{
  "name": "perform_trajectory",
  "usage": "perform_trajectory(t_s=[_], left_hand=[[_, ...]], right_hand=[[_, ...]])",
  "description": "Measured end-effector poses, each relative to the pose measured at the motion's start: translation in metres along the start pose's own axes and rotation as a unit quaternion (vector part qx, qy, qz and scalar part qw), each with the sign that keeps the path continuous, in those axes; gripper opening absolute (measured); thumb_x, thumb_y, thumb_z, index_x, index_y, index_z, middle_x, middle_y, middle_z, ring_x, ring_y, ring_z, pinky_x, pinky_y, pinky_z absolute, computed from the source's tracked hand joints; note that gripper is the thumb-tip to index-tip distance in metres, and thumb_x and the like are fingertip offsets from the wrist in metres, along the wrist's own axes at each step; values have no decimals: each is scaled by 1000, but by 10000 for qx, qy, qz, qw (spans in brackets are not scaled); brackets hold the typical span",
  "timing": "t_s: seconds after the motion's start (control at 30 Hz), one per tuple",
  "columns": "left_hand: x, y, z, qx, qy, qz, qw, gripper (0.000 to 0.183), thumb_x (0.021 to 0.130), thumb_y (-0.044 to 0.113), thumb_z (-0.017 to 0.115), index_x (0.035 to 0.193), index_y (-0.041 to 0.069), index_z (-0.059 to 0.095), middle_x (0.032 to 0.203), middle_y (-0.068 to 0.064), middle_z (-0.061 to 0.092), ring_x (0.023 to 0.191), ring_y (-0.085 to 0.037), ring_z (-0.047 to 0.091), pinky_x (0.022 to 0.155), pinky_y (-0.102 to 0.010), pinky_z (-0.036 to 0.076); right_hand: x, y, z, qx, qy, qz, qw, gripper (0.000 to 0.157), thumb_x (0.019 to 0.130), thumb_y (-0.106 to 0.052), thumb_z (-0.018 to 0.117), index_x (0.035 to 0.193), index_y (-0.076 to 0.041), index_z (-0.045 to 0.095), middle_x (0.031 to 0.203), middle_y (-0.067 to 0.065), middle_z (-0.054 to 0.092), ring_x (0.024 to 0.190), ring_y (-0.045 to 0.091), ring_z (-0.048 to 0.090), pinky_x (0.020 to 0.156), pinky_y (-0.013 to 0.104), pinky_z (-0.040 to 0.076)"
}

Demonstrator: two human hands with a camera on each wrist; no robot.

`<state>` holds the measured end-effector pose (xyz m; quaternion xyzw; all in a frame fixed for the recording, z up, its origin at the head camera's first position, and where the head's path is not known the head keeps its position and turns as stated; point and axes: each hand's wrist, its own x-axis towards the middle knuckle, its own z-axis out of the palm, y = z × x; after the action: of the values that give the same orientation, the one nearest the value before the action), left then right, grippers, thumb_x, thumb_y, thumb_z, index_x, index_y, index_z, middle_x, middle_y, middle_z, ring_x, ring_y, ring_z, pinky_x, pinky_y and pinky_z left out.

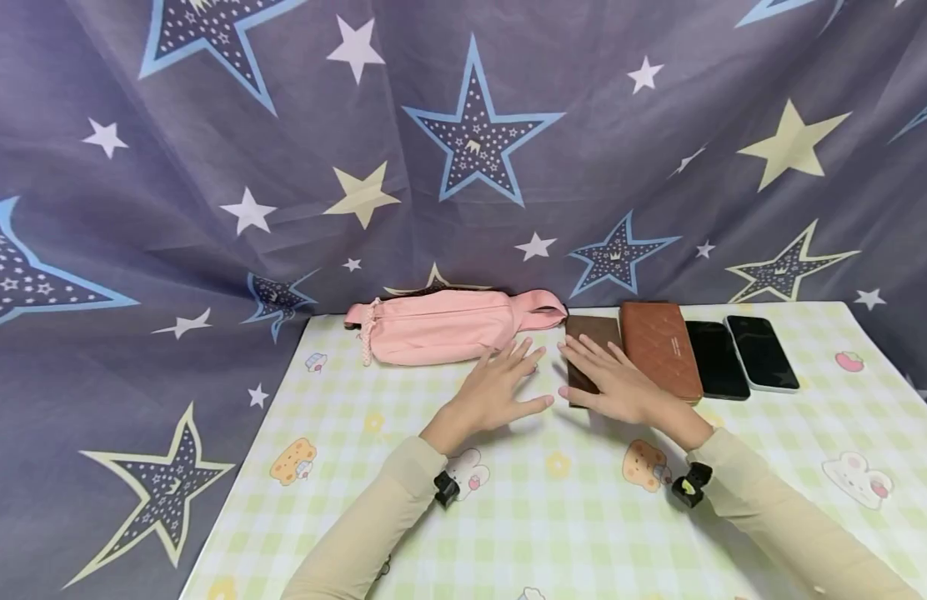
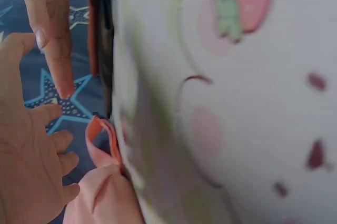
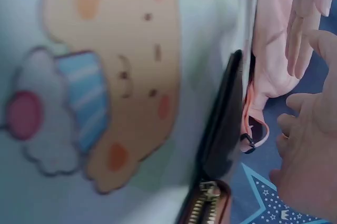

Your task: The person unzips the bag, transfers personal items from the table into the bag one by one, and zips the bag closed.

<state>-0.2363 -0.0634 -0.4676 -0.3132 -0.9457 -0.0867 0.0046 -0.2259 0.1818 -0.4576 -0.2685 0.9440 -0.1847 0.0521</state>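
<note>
My left hand (image 1: 492, 390) hovers palm down with spread fingers, just in front of a pink waist bag (image 1: 444, 327) that lies along the table's back edge. Over the dark brown wallet (image 1: 583, 387) my right hand (image 1: 612, 379) is held with its fingers spread and nothing in its grasp. In the right wrist view the wallet (image 3: 224, 119) is seen edge-on, a gap between it and the palm. The thumbs point toward each other, apart. Beside the wallet lies a quilted brown zip purse (image 1: 662, 350), partly behind the right hand.
Right of the purse lie a black phone (image 1: 717, 360) and a second phone with a pale edge (image 1: 762, 353). A checkered cloth (image 1: 553, 525) with cartoon prints covers the table. A star-patterned curtain (image 1: 463, 242) hangs right behind the table.
</note>
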Motion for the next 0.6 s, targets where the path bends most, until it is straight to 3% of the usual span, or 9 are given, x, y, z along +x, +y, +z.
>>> perform_trajectory(t_s=[0.2, 0.3, 0.37, 0.47, 0.6], left_hand=[[0, -9, -22, -330, 349, -114, 9988, 81, 86, 76, 28, 150, 30, 13, 157, 0, 12, 145, -23, 12, 117, -54, 13], [-3, -20, -37, -823, 637, -355, 9939, 76, 89, 70, 34, 150, 29, 15, 157, 2, 13, 146, -22, 11, 118, -53, 11], [-6, -29, -49, -1191, 885, -537, 9875, 72, 91, 64, 37, 150, 28, 17, 157, 1, 14, 146, -23, 11, 118, -55, 10], [-10, -47, -66, -1768, 1309, -749, 9726, 65, 95, 54, 39, 150, 25, 20, 157, -5, 16, 145, -27, 10, 117, -56, 9], [-20, -77, -88, -2775, 1732, -1072, 9389, 60, 98, 49, 38, 150, 23, 23, 156, -10, 17, 145, -29, 7, 118, -53, 9]], right_hand=[[8, -4, -19, 886, -31, 13, 9961, 67, 95, -53, 42, 150, -22, 19, 156, 8, 18, 145, 32, 10, 113, 63, 6], [15, -10, -32, 1772, -140, 118, 9840, 65, 96, -52, 40, 150, -23, 18, 157, 4, 17, 145, 29, 10, 115, 58, 11], [21, -15, -39, 2484, -264, 213, 9681, 65, 97, -52, 38, 150, -23, 17, 157, 0, 15, 145, 24, 9, 117, 53, 14], [34, -20, -48, 3576, -459, 100, 9327, 61, 99, -47, 36, 150, -20, 16, 157, -1, 15, 144, 21, 13, 118, 49, 16], [54, -23, -52, 4431, -628, -130, 8942, 52, 103, -38, 30, 150, -19, 20, 155, -2, 18, 143, 20, 14, 118, 48, 12]])
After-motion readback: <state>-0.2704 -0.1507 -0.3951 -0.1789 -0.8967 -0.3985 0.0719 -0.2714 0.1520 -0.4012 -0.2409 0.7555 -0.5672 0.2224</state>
